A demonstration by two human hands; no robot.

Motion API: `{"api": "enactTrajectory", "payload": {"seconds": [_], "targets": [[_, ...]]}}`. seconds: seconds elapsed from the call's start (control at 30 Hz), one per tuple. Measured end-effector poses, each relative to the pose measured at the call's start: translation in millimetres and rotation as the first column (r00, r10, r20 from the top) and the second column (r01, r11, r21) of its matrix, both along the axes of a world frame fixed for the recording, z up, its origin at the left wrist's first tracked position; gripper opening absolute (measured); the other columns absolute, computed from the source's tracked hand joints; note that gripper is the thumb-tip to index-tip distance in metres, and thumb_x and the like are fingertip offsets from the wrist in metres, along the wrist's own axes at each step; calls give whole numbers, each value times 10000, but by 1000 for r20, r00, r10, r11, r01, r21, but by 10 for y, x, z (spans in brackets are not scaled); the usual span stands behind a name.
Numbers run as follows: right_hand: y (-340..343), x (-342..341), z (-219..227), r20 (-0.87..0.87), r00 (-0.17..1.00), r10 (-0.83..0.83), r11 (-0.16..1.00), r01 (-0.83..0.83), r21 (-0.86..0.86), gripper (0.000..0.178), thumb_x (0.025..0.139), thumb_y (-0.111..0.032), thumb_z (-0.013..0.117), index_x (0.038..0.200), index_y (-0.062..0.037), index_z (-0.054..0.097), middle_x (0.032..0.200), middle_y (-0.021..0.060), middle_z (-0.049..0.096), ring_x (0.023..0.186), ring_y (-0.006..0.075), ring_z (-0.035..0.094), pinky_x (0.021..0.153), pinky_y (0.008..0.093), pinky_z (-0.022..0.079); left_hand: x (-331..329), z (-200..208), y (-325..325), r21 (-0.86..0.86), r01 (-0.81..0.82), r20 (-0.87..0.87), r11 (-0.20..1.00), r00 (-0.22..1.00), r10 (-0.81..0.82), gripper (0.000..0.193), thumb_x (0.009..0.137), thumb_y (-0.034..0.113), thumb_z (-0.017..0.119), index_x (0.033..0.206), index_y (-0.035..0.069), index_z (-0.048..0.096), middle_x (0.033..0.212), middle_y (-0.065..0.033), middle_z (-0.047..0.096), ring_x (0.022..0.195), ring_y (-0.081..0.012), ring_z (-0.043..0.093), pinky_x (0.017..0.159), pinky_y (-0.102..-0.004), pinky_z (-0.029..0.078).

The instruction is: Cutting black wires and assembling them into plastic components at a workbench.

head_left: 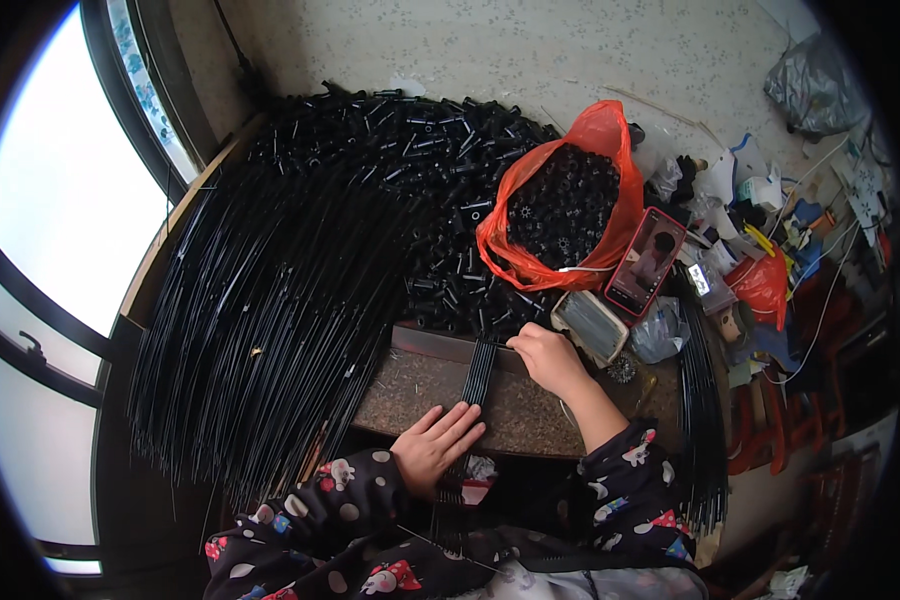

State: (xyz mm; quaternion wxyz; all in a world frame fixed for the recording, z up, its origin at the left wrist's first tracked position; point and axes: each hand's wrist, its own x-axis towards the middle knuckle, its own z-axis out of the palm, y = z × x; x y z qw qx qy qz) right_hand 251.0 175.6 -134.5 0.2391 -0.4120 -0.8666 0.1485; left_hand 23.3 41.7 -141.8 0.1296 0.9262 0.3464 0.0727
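Observation:
A narrow row of thin black rods (479, 373) lies side by side on the brown speckled worktop (537, 415), pointing away from me. My left hand (437, 448) rests flat across the near part of this row, with its fingers stretched out. At the far end of the rods, just to their right, my right hand (550, 360) is closed in a pinch. Whatever sits between its fingertips is too small to make out. A dark raised strip (432, 343) runs along the back of the worktop, by the rods' far ends.
Long black rods (260, 330) are heaped at left, black tubular pieces (410, 135) behind. An orange-red bag (492, 232) holds small toothed black parts. A phone (648, 262) leans near a shallow tray (620, 345) of thin pins. More rods (702, 420) and clutter lie right.

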Motion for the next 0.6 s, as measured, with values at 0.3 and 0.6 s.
{"api": "enactTrajectory", "payload": {"seconds": [0.3,0.6], "targets": [[16,-39,-23,17,999,-48,999,48,-26,140,792,-68,507,848,-72,636,804,84,551,739,289,592,629,379,481,8,-16,-18,-13,-22,36,1000,999,22,816,682,321,583,1364,23,250,1428,-182,221,1322,-309,230,1054,-442,199],[48,-45,38,72,997,-3,1000,2,19,115,803,-86,529,858,-67,628,805,97,556,748,305,580,646,376,476,-16,-31,-17,4,-23,84,1000,996,23,814,679,295,589,1367,26,247,1427,-185,221,1326,-306,224,1053,-439,203]]}}
